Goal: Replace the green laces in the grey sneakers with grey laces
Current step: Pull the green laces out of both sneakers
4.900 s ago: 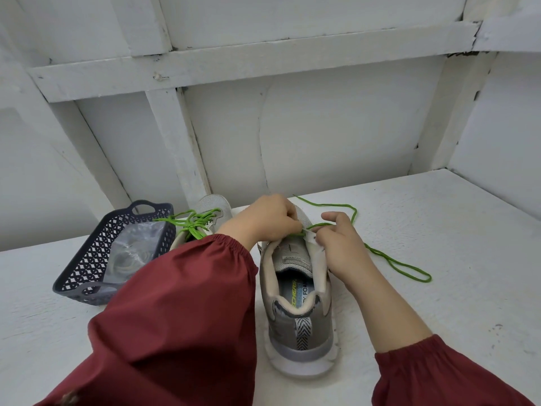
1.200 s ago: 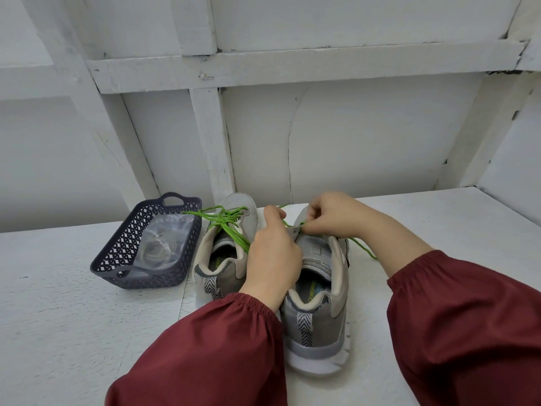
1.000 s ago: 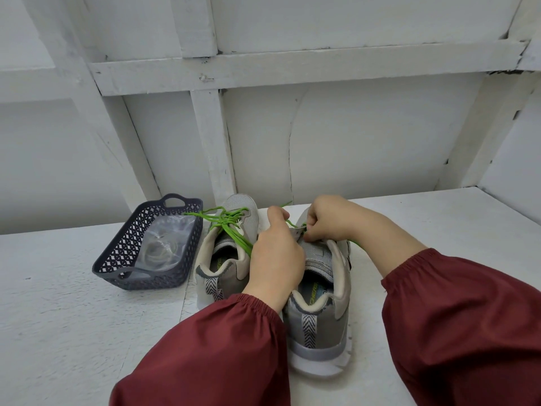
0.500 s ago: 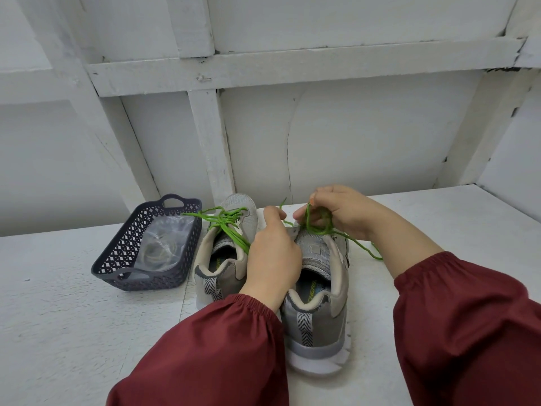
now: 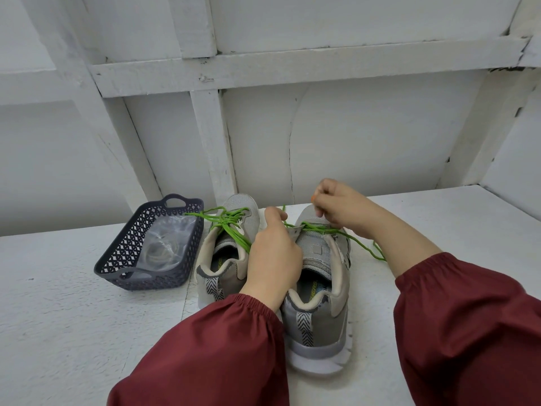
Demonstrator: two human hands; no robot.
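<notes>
A: Fingers?
B: Both curling: left hand [image 5: 275, 254] is gripping the grey mesh sneaker [image 5: 316, 332], six o'clock; right hand [image 5: 344, 210] is pinching its thin green lace [image 5: 317, 229].
A: And the grey laces [image 5: 159, 249]?
B: Sitting coiled in the lattice basket [image 5: 152, 281], nine o'clock.

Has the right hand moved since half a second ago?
Yes. The right hand has risen slightly off the right sneaker, its fingertips higher against the back wall, holding the green lace.

White painted table [image 5: 73, 332], rough-textured surface. Behind it, white wall panels [image 5: 366, 136] braced by white wooden battens [image 5: 292, 65]. Lighting diffuse and even.
</notes>
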